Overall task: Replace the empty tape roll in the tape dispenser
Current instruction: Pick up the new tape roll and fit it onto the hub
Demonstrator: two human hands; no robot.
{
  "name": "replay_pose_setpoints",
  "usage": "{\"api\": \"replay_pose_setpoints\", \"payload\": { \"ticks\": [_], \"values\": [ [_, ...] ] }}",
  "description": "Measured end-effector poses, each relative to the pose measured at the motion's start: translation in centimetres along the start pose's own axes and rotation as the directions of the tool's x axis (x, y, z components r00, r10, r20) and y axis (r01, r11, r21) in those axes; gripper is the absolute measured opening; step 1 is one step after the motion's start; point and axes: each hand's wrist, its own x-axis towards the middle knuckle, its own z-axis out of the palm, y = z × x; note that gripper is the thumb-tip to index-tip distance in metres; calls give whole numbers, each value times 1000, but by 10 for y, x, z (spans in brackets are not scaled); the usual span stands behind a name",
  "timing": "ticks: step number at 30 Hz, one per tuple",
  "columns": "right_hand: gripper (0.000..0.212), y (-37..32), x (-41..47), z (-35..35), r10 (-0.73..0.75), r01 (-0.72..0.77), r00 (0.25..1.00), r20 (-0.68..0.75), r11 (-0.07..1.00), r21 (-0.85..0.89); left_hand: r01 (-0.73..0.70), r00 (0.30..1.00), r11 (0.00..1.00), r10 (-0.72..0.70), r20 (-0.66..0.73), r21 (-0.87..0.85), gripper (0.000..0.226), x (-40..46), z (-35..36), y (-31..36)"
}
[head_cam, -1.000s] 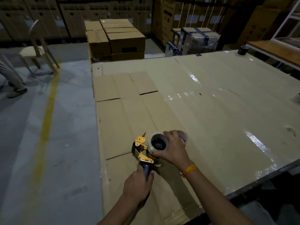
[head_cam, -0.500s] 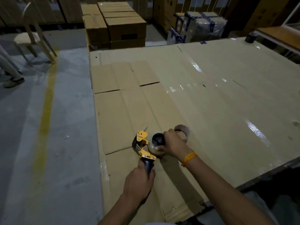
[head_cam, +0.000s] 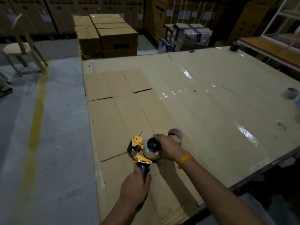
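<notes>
A yellow and black tape dispenser [head_cam: 138, 149] lies on the cardboard-covered table [head_cam: 211, 98] near its front left. My left hand [head_cam: 135, 190] grips its black handle. A full roll of clear tape [head_cam: 150, 151] sits on the dispenser's black hub, and my right hand [head_cam: 168, 148] is closed around the roll's right side. Just behind my right hand an empty brown cardboard core [head_cam: 176, 134] stands on the table, partly hidden by my fingers.
Another tape core [head_cam: 291, 93] rests at the table's right edge and a dark roll [head_cam: 233, 46] at the far right corner. Stacked cartons [head_cam: 107, 34] stand beyond the table. A wooden chair [head_cam: 21, 47] is on the floor at left, by a yellow line [head_cam: 36, 120].
My right hand has pushed the tape roll down onto the dispenser's hub and shifted along its right side. The camera view moved back and up a little.
</notes>
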Motion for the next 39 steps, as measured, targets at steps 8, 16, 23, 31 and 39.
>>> {"api": "replay_pose_setpoints", "payload": {
  "ticks": [8,16,23,31,39],
  "values": [
    [85,-12,-4,-19,-125,131,991,56,985,-116,-29,989,997,39,140,-75,56,5,-6,-11],
    [40,-52,-46,29,-101,131,942,-321,989,72,-92,961,995,101,257,-49,74,-7,-14,-14],
    [56,-75,-38,60,-58,40,978,-199,995,-92,-44,941,994,74,330,-96,44,-27,-21,-21],
    [60,-87,-55,67,-93,65,958,-273,992,-110,-104,936,985,145,322,-141,29,-35,-33,-30],
    [83,-93,-92,96,484,-319,811,-329,837,444,-123,944,981,162,286,-149,47,-38,-36,-46]
  ]
}}
